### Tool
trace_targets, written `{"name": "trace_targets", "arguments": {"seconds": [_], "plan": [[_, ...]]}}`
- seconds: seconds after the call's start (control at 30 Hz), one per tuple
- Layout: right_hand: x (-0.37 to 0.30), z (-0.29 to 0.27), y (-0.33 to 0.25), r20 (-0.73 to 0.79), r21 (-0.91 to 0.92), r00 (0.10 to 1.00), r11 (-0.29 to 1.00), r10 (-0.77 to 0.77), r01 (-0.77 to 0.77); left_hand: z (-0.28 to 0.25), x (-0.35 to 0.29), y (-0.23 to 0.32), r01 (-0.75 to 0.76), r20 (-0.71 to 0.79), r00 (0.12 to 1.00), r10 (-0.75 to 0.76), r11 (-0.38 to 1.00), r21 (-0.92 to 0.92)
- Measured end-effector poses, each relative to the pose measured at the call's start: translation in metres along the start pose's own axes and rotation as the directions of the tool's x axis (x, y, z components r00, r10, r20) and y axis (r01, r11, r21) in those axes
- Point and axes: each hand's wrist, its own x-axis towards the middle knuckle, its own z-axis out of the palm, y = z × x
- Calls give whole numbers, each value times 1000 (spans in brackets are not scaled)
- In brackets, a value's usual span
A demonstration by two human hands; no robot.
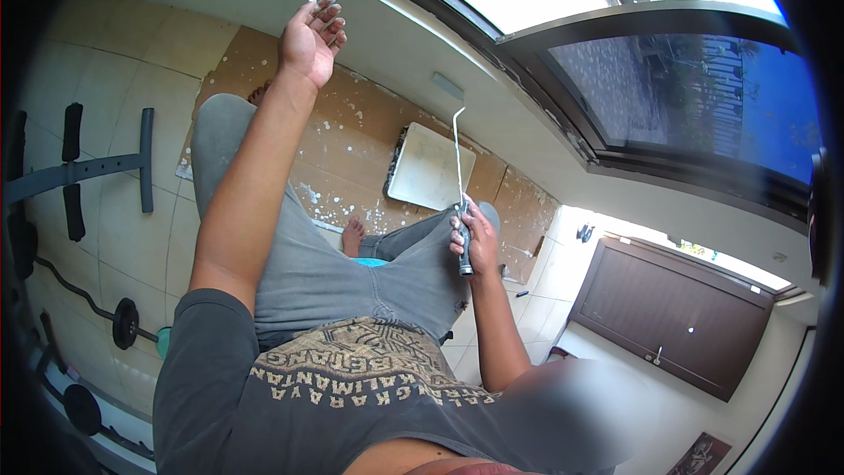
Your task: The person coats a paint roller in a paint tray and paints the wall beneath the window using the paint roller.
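My left hand (309, 48) is raised at the upper left, close to the wall. Its palm shows, the fingers are loosely bent and apart, and whitish smears mark the fingertips; nothing is in it. Lower and to the right, my right hand (478, 242) wraps round the dark grip of a paint roller handle (457, 154). Its thin white-coated rod points up toward the wall and bends at the tip, where no roller sleeve shows. Behind the rod, a shallow white paint tray (431, 167) with a dark, smeared side rests on the floor covering.
Paint-spotted cardboard (338, 171) covers the floor along the wall. An open dark-framed window (668, 88) juts in at upper right. Gym equipment (70, 171) and a barbell (125, 324) stand at left. A brown door (673, 308) is at right.
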Motion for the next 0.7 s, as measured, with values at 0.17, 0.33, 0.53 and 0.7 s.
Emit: {"name": "trace_targets", "arguments": {"seconds": [0.17, 0.33, 0.53, 0.7], "plan": [[-71, 14, -36, -62, 35, 998, 999, -30, 32, -5, 5, -4, 4, -11, 1000, -4, 1000, 18], [-79, 8, -47, -59, 16, 997, 999, -51, 52, 0, 0, -8, 15, -18, 1000, -15, 1000, 25], [10, -12, -25, 25, 46, 1000, 999, 15, -16, -8, 2, -2, -7, -9, 1000, 7, 1000, 7], [117, -26, 25, 32, -20, 995, 995, 94, -93, -11, 0, 3, -14, -28, 999, 14, 1000, -15]]}}
